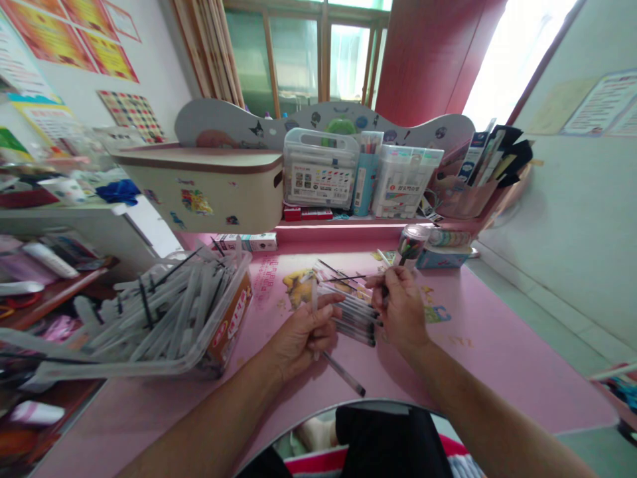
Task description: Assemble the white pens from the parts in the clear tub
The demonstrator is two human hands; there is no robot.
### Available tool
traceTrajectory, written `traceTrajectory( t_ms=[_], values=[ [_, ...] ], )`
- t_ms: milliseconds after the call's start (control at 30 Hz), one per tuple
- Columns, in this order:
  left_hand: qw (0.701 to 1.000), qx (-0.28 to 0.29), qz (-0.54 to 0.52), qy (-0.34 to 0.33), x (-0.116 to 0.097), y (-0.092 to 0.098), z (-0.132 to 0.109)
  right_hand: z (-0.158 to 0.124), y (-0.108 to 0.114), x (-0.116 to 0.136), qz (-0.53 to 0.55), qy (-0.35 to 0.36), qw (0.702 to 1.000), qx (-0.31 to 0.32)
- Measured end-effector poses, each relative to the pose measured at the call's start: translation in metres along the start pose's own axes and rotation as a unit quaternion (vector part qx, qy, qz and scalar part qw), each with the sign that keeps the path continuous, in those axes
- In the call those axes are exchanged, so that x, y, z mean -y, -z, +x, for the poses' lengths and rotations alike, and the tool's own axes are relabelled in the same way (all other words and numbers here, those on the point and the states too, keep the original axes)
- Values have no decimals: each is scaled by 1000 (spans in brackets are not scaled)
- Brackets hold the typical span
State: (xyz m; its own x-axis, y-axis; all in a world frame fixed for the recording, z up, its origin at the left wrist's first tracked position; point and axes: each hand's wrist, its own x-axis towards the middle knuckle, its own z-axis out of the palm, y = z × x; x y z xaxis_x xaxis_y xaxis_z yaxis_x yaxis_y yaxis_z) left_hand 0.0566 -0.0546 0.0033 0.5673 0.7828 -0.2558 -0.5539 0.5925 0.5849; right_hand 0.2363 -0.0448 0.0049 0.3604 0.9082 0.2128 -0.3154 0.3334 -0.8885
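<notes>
My left hand is closed around a clear pen barrel that stands upright out of my fist, with another pen sticking out below toward me. My right hand pinches a thin black refill that points left toward the barrel's top. Between my hands, a row of several assembled pens lies on the pink desk. A clear plastic tub heaped with empty barrels and a few black refills sits to the left of my left hand.
A small clear jar of pens and a tape box stand beyond my right hand. The raised shelf at the back carries marker cases, a cream box and a book holder. Cluttered shelves stand at the left.
</notes>
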Motion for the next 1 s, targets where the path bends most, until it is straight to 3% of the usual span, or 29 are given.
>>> traceTrajectory(
  t_ms=[100,200,267,400,500,567,733,867,1000],
  values=[
    [999,-13,-45,-5,4,0,4,-24,-7,-8,-73,26,991,112],
    [992,-77,-87,-52,3,4,10,-40,-9,-11,-141,27,956,257],
    [985,-121,-99,-79,-1,6,13,-42,-9,-13,-142,-10,943,302],
    [982,-152,-88,-69,-6,4,11,-27,-8,-14,1,-175,956,234],
    [981,-158,-101,-52,-3,-2,8,-11,-6,-11,126,-296,935,148],
    [981,-149,-118,-36,1,-6,7,-4,-5,-8,167,-319,928,92],
    [981,-141,-131,-16,13,-13,6,-4,-7,-7,127,-241,962,30],
    [980,-134,-146,21,22,-18,6,-16,-11,-13,-12,-100,993,65],
    [975,-134,-175,28,28,-22,7,-30,-13,-17,-133,-50,981,131]
  ],
)
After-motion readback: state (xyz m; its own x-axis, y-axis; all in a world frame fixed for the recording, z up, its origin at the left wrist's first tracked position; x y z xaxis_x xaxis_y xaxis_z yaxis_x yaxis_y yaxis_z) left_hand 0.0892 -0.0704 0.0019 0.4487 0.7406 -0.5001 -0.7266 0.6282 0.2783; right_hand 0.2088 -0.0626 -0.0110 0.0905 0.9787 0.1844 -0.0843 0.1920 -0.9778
